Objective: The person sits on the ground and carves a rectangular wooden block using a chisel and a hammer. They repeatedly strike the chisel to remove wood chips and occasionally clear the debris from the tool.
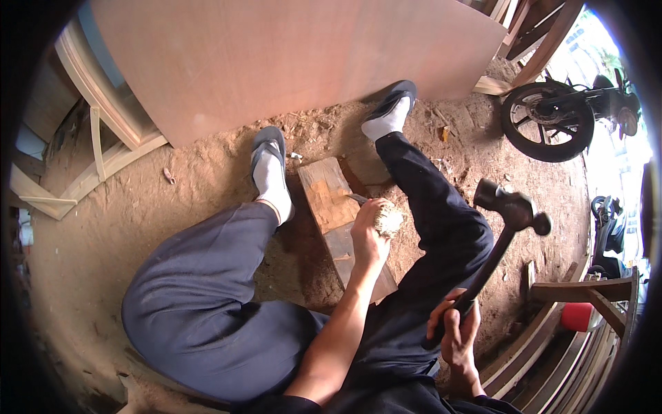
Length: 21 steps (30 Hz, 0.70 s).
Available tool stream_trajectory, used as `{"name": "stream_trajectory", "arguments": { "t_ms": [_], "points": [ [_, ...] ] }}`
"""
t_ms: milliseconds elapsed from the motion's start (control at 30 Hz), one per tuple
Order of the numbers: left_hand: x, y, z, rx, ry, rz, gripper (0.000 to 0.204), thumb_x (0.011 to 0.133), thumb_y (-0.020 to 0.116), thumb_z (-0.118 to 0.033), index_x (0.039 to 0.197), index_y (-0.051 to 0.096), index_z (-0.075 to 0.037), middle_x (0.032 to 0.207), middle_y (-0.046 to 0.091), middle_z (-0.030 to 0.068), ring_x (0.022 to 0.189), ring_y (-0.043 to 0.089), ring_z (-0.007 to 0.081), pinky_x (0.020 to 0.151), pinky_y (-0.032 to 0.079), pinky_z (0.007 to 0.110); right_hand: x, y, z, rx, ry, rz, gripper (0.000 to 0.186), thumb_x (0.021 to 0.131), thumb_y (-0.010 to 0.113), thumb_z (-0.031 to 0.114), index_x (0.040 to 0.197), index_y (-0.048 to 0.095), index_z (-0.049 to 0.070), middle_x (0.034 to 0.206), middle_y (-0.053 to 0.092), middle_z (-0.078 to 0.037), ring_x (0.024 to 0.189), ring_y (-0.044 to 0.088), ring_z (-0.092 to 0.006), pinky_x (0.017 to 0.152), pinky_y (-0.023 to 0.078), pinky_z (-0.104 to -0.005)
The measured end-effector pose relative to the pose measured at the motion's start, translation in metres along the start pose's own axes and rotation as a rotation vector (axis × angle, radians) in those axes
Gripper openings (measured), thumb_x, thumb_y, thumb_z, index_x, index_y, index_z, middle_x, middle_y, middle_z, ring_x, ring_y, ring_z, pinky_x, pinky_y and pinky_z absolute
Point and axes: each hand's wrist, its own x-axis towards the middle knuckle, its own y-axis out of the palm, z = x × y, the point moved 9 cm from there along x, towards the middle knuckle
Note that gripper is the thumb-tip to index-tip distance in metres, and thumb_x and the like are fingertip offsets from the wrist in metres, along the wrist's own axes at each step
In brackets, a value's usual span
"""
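Where the left foot (269, 172) sits in its dark sandal on the dirt ground (207, 193), a wooden block (329, 214) lies just to its right, set at a slant, a pale rough-cut patch across its upper part. Chisel (357, 198) next: dark blade pointing left over the patch's right edge; contact with the wood, cannot tell. Left grip (371, 231) closed round the chisel's handle, over the block's right side, frayed pale handle end showing on the right. Farther right and nearer the body, right grip (458, 331) wrapped round the lower handle of a hammer (495, 261), its dark head raised, well apart from the chisel.
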Motion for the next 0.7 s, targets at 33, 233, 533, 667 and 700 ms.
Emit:
{"name": "stream_trajectory", "arguments": {
  "t_ms": [33,233,533,667,700],
  "points": [
    [0.0,-0.005,0.004,-0.02,-0.015,-0.007,0.037,0.078,0.067,0.017,0.112,0.067,0.0,0.113,0.069,0.0093,0.102,0.068,0.0181,0.087,0.059,0.032,0.001,0.001,-0.004,-0.045,0.023,0.026,0.024,0.103,0.056,0.021,0.11,0.049,-0.001,0.063,0.056,-0.004,0.049,0.054,-0.0115,0.044,0.042,-0.0248],
    [0.004,0.003,0.019,-0.086,-0.09,0.007,0.04,0.078,0.069,0.016,0.114,0.068,-0.002,0.108,0.072,0.0082,0.098,0.071,0.0181,0.086,0.059,0.03,-0.006,-0.02,-0.016,-0.481,0.108,0.001,0.023,0.099,0.061,0.022,0.107,0.063,0.0,0.064,0.059,-0.003,0.056,0.056,-0.0095,0.054,0.044,-0.0293],
    [0.018,-0.003,0.007,0.017,-0.069,-0.001,0.033,0.078,0.074,0.007,0.109,0.072,-0.003,0.1,0.075,0.0107,0.094,0.073,0.0212,0.082,0.059,0.032,0.007,-0.009,-0.024,-0.606,-0.116,-0.009,0.027,0.1,0.061,0.029,0.099,0.058,0.002,0.063,0.06,-0.011,0.055,0.06,-0.0212,0.053,0.045,-0.0355],
    [0.016,0.001,0.001,0.013,0.005,-0.01,0.036,0.073,0.076,0.006,0.108,0.073,-0.004,0.105,0.075,0.0135,0.1,0.072,0.0298,0.09,0.058,0.038,0.013,-0.004,-0.029,-0.692,0.079,0.043,0.017,0.101,0.061,0.02,0.095,0.058,0.004,0.064,0.058,-0.006,0.053,0.053,-0.013,0.05,0.041,-0.0321],
    [0.01,-0.001,0.001,0.018,0.012,-0.015,0.036,0.073,0.076,0.006,0.108,0.073,-0.004,0.106,0.075,0.0136,0.101,0.072,0.0303,0.091,0.057,0.038,0.009,-0.009,-0.03,-0.674,0.08,0.007,0.019,0.101,0.06,0.022,0.095,0.058,0.004,0.063,0.057,-0.004,0.053,0.052,-0.0115,0.05,0.041,-0.0304]
  ]
}}
